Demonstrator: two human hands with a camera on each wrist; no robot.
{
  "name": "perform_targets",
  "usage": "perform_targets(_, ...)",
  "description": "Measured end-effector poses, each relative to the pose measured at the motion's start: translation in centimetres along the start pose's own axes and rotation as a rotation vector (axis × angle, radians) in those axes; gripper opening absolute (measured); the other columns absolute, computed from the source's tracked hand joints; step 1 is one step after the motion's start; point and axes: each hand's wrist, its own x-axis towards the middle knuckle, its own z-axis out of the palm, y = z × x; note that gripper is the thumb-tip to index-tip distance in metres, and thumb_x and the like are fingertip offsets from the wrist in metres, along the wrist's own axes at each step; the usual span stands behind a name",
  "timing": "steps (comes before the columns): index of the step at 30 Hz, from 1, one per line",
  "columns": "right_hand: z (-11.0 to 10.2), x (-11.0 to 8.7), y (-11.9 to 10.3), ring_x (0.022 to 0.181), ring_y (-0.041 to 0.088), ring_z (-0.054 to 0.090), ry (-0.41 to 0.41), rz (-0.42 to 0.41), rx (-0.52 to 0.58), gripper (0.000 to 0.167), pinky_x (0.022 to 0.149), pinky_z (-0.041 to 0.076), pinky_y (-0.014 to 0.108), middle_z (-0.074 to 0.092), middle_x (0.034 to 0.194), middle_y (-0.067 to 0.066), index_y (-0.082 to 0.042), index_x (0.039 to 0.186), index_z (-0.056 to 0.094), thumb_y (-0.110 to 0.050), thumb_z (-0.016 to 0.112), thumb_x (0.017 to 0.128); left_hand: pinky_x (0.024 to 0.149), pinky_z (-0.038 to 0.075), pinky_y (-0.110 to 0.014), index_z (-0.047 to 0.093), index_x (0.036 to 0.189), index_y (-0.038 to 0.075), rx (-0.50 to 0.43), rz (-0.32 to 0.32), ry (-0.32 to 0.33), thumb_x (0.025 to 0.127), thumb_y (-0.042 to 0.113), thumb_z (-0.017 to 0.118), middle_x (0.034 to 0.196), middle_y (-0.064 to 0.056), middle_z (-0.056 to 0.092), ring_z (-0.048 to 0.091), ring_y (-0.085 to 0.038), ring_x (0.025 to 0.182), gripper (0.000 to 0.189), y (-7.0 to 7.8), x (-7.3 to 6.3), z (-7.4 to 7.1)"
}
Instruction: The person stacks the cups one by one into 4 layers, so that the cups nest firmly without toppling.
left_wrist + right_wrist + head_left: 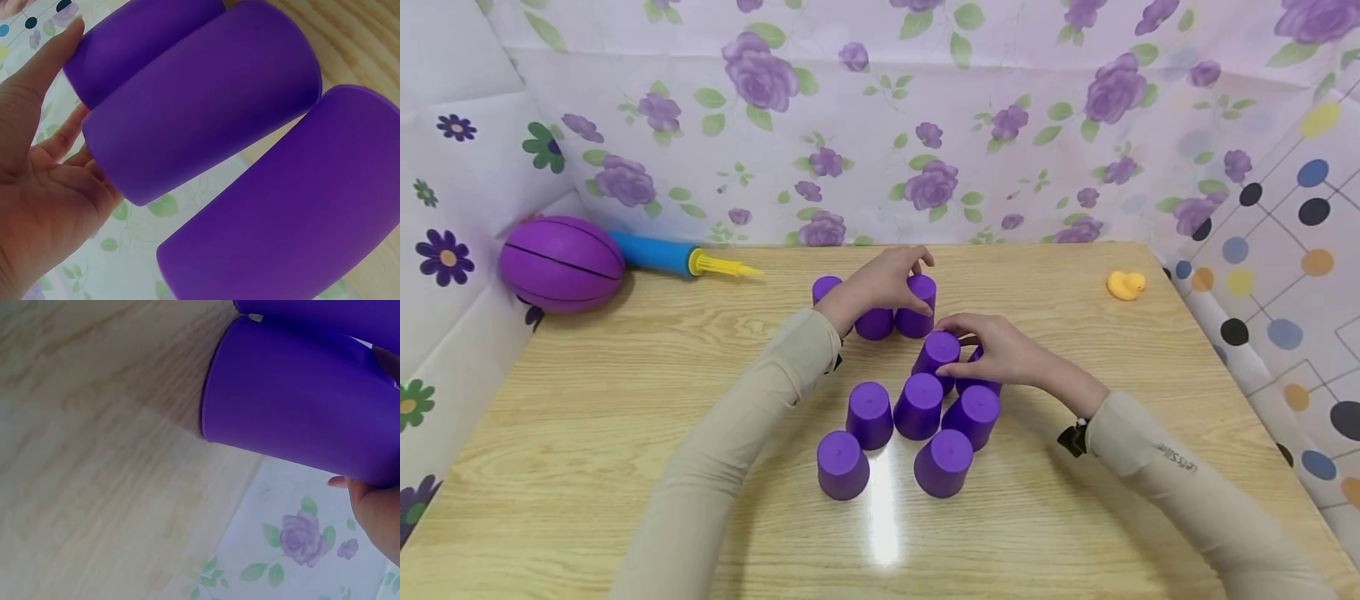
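Upside-down purple cups stand in two groups on the wooden table. At the back row, my left hand (883,283) curves over the tops, its thumb and fingers around the rightmost cup (917,310). In the left wrist view, the thumb touches the end of the far cup (147,50), and two more cups stand nearer the camera. My right hand (996,350) grips a cup (937,354) at the rear of the front group, thumb on the near side and fingers behind. Another cup beneath this hand is partly hidden. In the right wrist view, a cup (294,403) fills the space beside the fingers.
Several cups, among them a front-left cup (842,467) and a front-right cup (943,464), stand nearer the person. A purple ball (561,265) and a blue pump with yellow nozzle (658,254) lie back left. A yellow rubber duck (1125,285) sits back right. Patterned sheets surround the table.
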Motion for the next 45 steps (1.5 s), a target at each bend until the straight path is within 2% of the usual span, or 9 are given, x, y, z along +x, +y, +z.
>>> perform_targets(4, -0.2, 0.0, -0.2, 0.103, 0.016, 0.062, -0.021, -0.024, -0.026, 0.049, 0.090, 0.052, 0.031, 0.063, 0.113, 0.001, -0.010, 0.116, 0.059, -0.032, 0.078, 0.076, 0.096, 0.044, -0.036, 0.047, 0.129, 0.011, 0.040, 0.001, -0.003, 0.070, 0.033, 0.083, 0.123, -0.012, 0.053, 0.051, -0.024, 0.112, 0.073, 0.2, -0.8, -0.4)
perform_targets(8, -0.6, 0.0, -0.4, 0.105, 0.017, 0.061, -0.019, -0.049, -0.008, 0.049, 0.091, 0.052, 0.033, 0.063, 0.115, 0.002, -0.010, 0.117, 0.059, -0.032, 0.077, 0.077, 0.099, 0.043, -0.038, 0.047, 0.132, 0.015, 0.025, -0.008, 0.072, 0.076, 0.038, 0.076, 0.129, -0.009, 0.046, 0.048, -0.024, 0.117, 0.067, 0.6, -2.8, -0.7)
perform_targets(15, -2.5, -0.7, -0.5, 0.107, 0.021, 0.060, 0.062, -0.043, 0.008, 0.053, 0.089, 0.053, 0.033, 0.061, 0.119, 0.004, -0.010, 0.124, 0.057, -0.025, 0.077, 0.078, 0.097, 0.044, -0.035, 0.060, 0.116, 0.008, -0.194, 0.100, 0.354, 0.083, 0.024, 0.072, 0.118, -0.007, 0.056, 0.051, -0.021, 0.112, 0.039, 2.0, -8.5, 0.5)
perform_targets(18, -3.3, -0.9, -0.1, 0.107, 0.019, 0.060, 0.111, -0.035, 0.007, 0.053, 0.092, 0.051, 0.032, 0.061, 0.120, 0.003, -0.012, 0.126, 0.056, -0.022, 0.077, 0.078, 0.096, 0.045, -0.032, 0.064, 0.109, 0.008, -0.300, 0.117, 0.401, 0.080, 0.018, 0.074, 0.109, -0.006, 0.062, 0.055, -0.019, 0.106, 0.032, 2.8, -11.3, 1.8)
perform_targets(22, -4.2, -1.2, 0.5, 0.105, 0.017, 0.059, 0.169, -0.011, -0.025, 0.054, 0.093, 0.049, 0.032, 0.061, 0.121, 0.003, -0.011, 0.126, 0.057, -0.015, 0.078, 0.077, 0.094, 0.048, -0.034, 0.065, 0.108, 0.010, -0.391, 0.054, 0.362, 0.079, 0.016, 0.075, 0.108, -0.003, 0.063, 0.057, -0.019, 0.104, 0.032, 3.9, -14.4, 3.6)
perform_targets(28, -4.7, -1.2, 1.4, 0.104, 0.012, 0.055, 0.200, 0.075, -0.028, 0.054, 0.091, 0.048, 0.026, 0.060, 0.122, 0.007, -0.007, 0.127, 0.055, -0.007, 0.076, 0.077, 0.096, 0.046, -0.035, 0.063, 0.113, 0.013, -0.325, -0.001, 0.323, 0.077, 0.022, 0.077, 0.115, 0.000, 0.061, 0.055, -0.017, 0.110, 0.040, 4.6, -17.0, 4.6)
perform_targets(33, -4.9, -0.7, 2.5, 0.105, 0.004, 0.053, 0.181, 0.130, 0.071, 0.052, 0.090, 0.047, 0.016, 0.059, 0.123, 0.001, -0.014, 0.128, 0.055, -0.016, 0.076, 0.079, 0.090, 0.049, -0.034, 0.061, 0.116, 0.011, -0.292, -0.035, 0.295, 0.078, 0.022, 0.076, 0.117, -0.003, 0.059, 0.055, -0.019, 0.109, 0.042, 4.1, -17.7, 5.1)
perform_targets(40, -5.0, 0.4, 4.7, 0.109, 0.014, 0.055, 0.165, 0.211, 0.157, 0.055, 0.094, 0.048, 0.024, 0.058, 0.122, 0.006, -0.008, 0.128, 0.054, -0.015, 0.077, 0.078, 0.087, 0.050, -0.036, 0.057, 0.121, 0.009, -0.282, -0.102, 0.203, 0.075, 0.015, 0.078, 0.116, -0.006, 0.055, 0.055, -0.021, 0.104, 0.050, 3.9, -17.8, 5.4)
perform_targets(45, -5.2, 1.0, 5.8, 0.110, 0.021, 0.055, 0.145, 0.228, 0.144, 0.055, 0.093, 0.048, 0.025, 0.059, 0.119, 0.006, -0.008, 0.126, 0.054, -0.018, 0.077, 0.078, 0.087, 0.049, -0.037, 0.058, 0.118, 0.009, -0.286, -0.155, 0.204, 0.070, 0.015, 0.081, 0.111, -0.004, 0.056, 0.055, -0.021, 0.102, 0.053, 3.6, -17.8, 5.3)
